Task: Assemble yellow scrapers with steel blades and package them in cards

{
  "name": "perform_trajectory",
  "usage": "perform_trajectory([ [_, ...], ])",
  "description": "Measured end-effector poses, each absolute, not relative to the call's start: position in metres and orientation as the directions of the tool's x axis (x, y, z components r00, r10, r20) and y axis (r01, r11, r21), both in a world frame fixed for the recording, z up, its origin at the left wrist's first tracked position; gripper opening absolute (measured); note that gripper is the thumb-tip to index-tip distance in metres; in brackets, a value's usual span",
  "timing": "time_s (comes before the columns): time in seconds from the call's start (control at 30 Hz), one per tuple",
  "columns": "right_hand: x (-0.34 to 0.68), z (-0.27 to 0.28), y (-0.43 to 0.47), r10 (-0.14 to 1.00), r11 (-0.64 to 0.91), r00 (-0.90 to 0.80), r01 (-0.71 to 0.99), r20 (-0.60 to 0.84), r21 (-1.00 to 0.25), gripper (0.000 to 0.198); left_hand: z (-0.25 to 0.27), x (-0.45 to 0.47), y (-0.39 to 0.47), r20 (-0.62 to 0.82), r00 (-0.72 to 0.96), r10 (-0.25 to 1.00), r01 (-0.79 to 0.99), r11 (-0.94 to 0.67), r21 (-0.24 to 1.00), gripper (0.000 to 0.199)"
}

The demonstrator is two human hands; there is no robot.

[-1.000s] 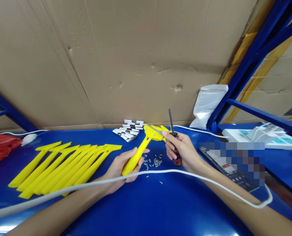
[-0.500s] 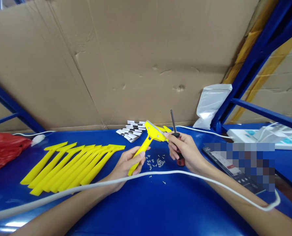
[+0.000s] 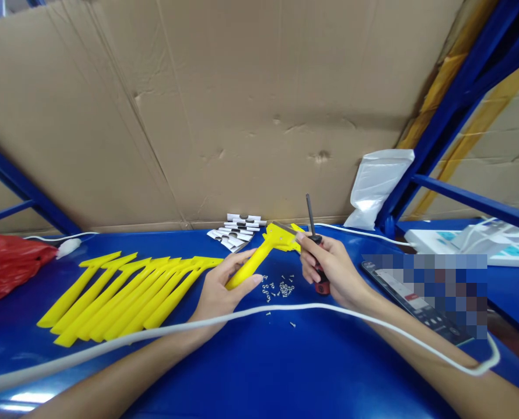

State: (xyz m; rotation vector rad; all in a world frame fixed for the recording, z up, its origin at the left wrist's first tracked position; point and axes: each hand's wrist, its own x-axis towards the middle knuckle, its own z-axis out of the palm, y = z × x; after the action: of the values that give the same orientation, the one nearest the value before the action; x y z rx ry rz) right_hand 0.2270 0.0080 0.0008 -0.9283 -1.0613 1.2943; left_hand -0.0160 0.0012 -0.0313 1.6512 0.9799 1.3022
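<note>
My left hand (image 3: 219, 291) is closed around the handle of a yellow scraper (image 3: 259, 257), raised above the blue table with its head pointing up and right. A dark blade strip (image 3: 284, 228) shows along the top of that head. My right hand (image 3: 335, 265) grips a screwdriver (image 3: 322, 286) with a red and black handle, its dark shaft standing up and clear of the scraper. The thumb and a fingertip of this hand meet the right end of the scraper head. Small screws and nuts (image 3: 285, 289) lie scattered on the table below.
Several yellow scraper handles (image 3: 123, 291) lie in a row at left, with a red plastic bag (image 3: 12, 265) beyond. White paper-wrapped pieces (image 3: 237, 230) sit at the back. A white cable (image 3: 167, 329) crosses in front of my forearms. At right lies a phone (image 3: 416, 299).
The scraper has turned in my left hand and its head has dipped slightly, showing its other face or edge. My right hand stays nearly in place with the screwdriver.
</note>
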Motion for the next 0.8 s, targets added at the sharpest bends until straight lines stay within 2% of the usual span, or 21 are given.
perform_trajectory([
  [0.07, 0.227, 0.002, 0.008, 0.996, 0.072, -0.035, -0.297, 0.086, -0.952, 0.064, -0.035, -0.019, 0.005, 0.507, 0.169, 0.845, 0.22, -0.534, 0.816, 0.043],
  [0.17, 0.228, 0.005, 0.007, 0.997, 0.059, -0.031, -0.37, 0.076, -0.927, 0.054, -0.038, -0.024, 0.01, 0.642, 0.208, 0.738, 0.331, -0.671, 0.664, 0.047],
  [0.27, 0.228, 0.006, 0.005, 0.996, 0.057, -0.035, -0.397, 0.077, -0.916, 0.052, -0.039, -0.028, 0.012, 0.696, 0.246, 0.675, 0.404, -0.724, 0.559, 0.052],
  [0.53, 0.228, 0.004, 0.006, 0.994, 0.084, -0.04, -0.339, 0.104, -0.937, 0.054, -0.034, -0.035, 0.024, 0.817, 0.321, 0.478, 0.517, -0.812, 0.272, 0.051],
  [0.67, 0.229, 0.003, 0.007, 0.991, 0.104, -0.045, -0.306, 0.123, -0.946, 0.058, -0.031, -0.037, 0.027, 0.832, 0.342, 0.437, 0.547, -0.812, 0.202, 0.051],
  [0.8, 0.231, 0.0, 0.008, 0.989, 0.131, -0.035, -0.25, 0.144, -0.959, 0.06, -0.032, -0.038, 0.028, 0.814, 0.345, 0.468, 0.556, -0.8, 0.224, 0.048],
])
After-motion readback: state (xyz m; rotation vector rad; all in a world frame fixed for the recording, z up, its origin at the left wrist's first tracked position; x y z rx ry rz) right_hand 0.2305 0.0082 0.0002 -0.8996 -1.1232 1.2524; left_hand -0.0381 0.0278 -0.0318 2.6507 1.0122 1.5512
